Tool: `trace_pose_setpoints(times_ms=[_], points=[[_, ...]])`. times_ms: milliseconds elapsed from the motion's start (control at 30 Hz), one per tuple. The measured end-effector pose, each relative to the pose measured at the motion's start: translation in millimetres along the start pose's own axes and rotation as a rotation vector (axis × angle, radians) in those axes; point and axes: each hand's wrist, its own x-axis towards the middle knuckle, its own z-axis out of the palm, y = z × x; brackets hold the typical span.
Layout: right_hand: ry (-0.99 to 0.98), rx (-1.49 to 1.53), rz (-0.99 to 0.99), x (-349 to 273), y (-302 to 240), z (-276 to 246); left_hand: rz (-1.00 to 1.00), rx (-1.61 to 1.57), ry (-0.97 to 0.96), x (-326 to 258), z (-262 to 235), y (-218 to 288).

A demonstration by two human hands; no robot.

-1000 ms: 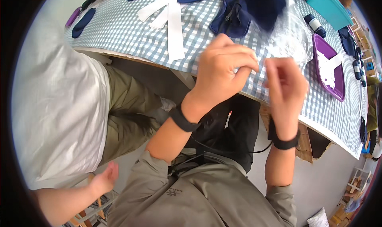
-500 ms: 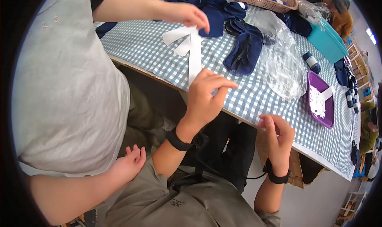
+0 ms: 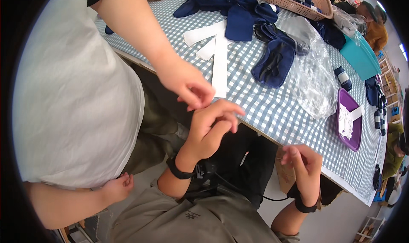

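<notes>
My left hand [image 3: 208, 130] hovers in front of the table's near edge, its fingers loosely bent and apart, with nothing in it. Just above it, a co-worker's hand [image 3: 185, 83] reaches in from the left, close to my knuckles; whether they touch I cannot tell. My right hand [image 3: 307, 166] is raised by the table edge, also without anything in it, fingers half curled and thumb apart. Long white strips [image 3: 220, 66] lie fanned on the checked cloth beyond my left hand. Farther right rests a flat navy fabric piece [image 3: 279, 66] with a black strap.
A clear plastic bag [image 3: 313, 83] spreads over the checked cloth [image 3: 251, 104]. On the right stand a purple basin [image 3: 358, 130] of white slips and a teal bin [image 3: 362, 57]. Navy fabric [image 3: 240, 23] and a pinkish basket [image 3: 298, 8] of rolled pieces are at the back.
The co-worker's hand has come from above the white strips down to my left hand. My left hand has moved slightly down and left; my right hand is slightly lower and farther right.
</notes>
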Motion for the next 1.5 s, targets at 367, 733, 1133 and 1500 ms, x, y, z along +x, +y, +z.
trace_pose_setpoints(times_ms=[367, 733, 1133, 1500], points=[[-0.209, -0.402, -0.142, 42.2, -86.4, -4.1, -0.098, -0.089, -0.071, -50.9, -43.1, 1.0], [-0.022, -0.833, -0.793, 306.1, -55.3, 83.7, -0.175, -0.123, -0.179, -73.4, -55.7, -10.6], [0.072, -0.855, -0.696, 318.5, -60.0, 94.6, -0.227, -0.052, -0.084, -90.1, -75.1, -17.8], [0.049, -0.27, -0.555, 208.3, -126.6, 36.8, -0.04, 0.026, -0.083, -60.6, -62.5, 2.8]])
